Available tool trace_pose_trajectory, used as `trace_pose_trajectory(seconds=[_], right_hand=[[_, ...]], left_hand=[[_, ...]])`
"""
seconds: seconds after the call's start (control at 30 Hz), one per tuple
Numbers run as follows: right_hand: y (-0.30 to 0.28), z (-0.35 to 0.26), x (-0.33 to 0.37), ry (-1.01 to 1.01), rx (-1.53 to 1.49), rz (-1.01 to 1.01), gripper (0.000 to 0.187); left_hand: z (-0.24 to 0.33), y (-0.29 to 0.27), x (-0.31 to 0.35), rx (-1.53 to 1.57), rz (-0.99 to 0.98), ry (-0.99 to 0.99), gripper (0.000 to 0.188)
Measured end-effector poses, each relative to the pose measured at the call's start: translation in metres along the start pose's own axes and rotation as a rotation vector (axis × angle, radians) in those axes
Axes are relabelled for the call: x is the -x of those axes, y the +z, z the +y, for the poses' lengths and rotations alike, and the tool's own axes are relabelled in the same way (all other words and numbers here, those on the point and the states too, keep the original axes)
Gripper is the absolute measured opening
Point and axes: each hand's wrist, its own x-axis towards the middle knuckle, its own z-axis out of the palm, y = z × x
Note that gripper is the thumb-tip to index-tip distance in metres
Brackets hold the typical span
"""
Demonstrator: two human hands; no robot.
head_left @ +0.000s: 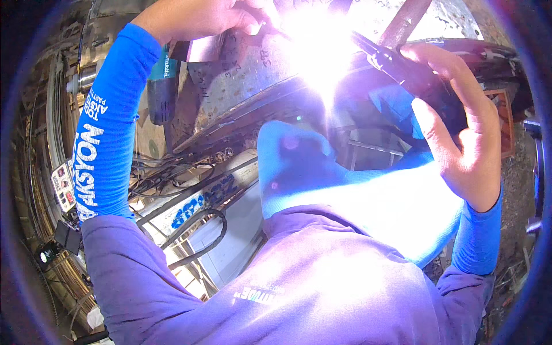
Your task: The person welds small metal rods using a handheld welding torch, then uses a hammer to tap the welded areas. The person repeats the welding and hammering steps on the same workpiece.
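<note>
From my end of the camera feed, I saw the right hand (463, 123) curled around a dark tool (411, 72), its thumb along the near side and its forefinger over the far side, so I took it as clamped on the handle. The tool's nose pointed left into a white glare (322, 49), which burned so strongly that I could not make out what the tip met.

The left hand (204, 16) reached in from the left with its fingers bent and its thumb close to the forefinger. Glare washed over the fingertips, and I could not tell whether they pinched anything. Just below that hand stood a small metal piece (204, 49), partly shaded.

Both hands worked over a metal tabletop (221, 92) with handwritten marks. The glare sat above its near edge, while a rusty bar (405, 23) slanted toward its far right part. Near its left side, a teal-and-black power tool (163, 95) showed beside the left forearm, which wore a blue sleeve (112, 132).

Farther out, blue trousers (293, 152) lay brightly lit below the near edge. Black cables (172, 178) tangled to the left of them, and beyond these I saw a control box (63, 187) with knobs at the far left.
</note>
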Motion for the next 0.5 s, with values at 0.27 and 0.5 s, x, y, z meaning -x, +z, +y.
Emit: trace_pose_trajectory(seconds=[0.27,0.5], right_hand=[[0.005,0.007,0.004,-0.033,-0.051,0.045,0.053],[0.007,0.005,0.007,0.003,-0.108,0.064,0.054]], left_hand=[[0.011,-0.005,-0.002,-0.008,-0.009,-0.025,0.025],[0.013,-0.007,-0.002,-0.012,-0.013,-0.033,0.026]])
